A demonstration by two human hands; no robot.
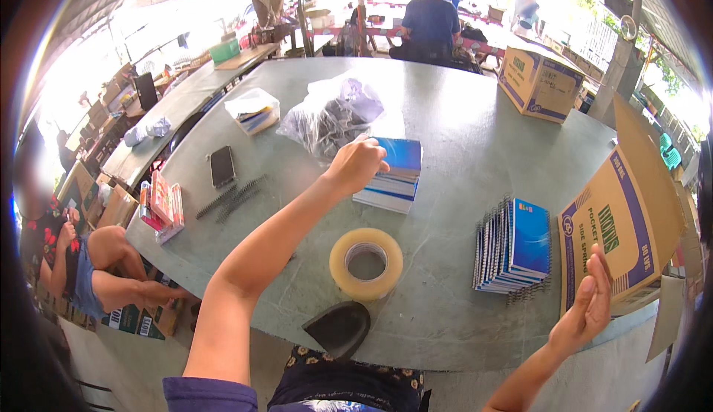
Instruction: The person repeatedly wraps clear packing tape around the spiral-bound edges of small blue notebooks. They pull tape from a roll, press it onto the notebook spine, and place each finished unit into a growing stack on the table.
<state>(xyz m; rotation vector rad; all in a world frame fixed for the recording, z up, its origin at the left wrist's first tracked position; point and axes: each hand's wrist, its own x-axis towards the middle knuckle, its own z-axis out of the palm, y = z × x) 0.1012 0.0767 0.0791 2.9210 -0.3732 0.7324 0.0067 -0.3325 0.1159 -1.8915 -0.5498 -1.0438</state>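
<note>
My left hand [360, 165] reaches to a stack of small blue-covered notebooks [401, 158] in the middle of the table. Its fingers are curled on the left edge of the top notebook, and part of the grip is hidden. My right hand [590, 300] is raised at the right, fingers stretched out and holding nothing, in front of an open cardboard box [624, 219] lying tilted at the table's edge. Left of that box stands a pile of spiral-bound blue notebooks [516, 245]. A big roll of clear tape [365, 265] lies flat before me.
Near the front edge is a black rounded object [339, 330]. Farther left are loose black spiral coils [232, 196], a phone [221, 167], a plastic tub [252, 111] and a clear plastic bag [334, 118]. A closed carton [541, 81] stands far right. Someone sits at the left [96, 256].
</note>
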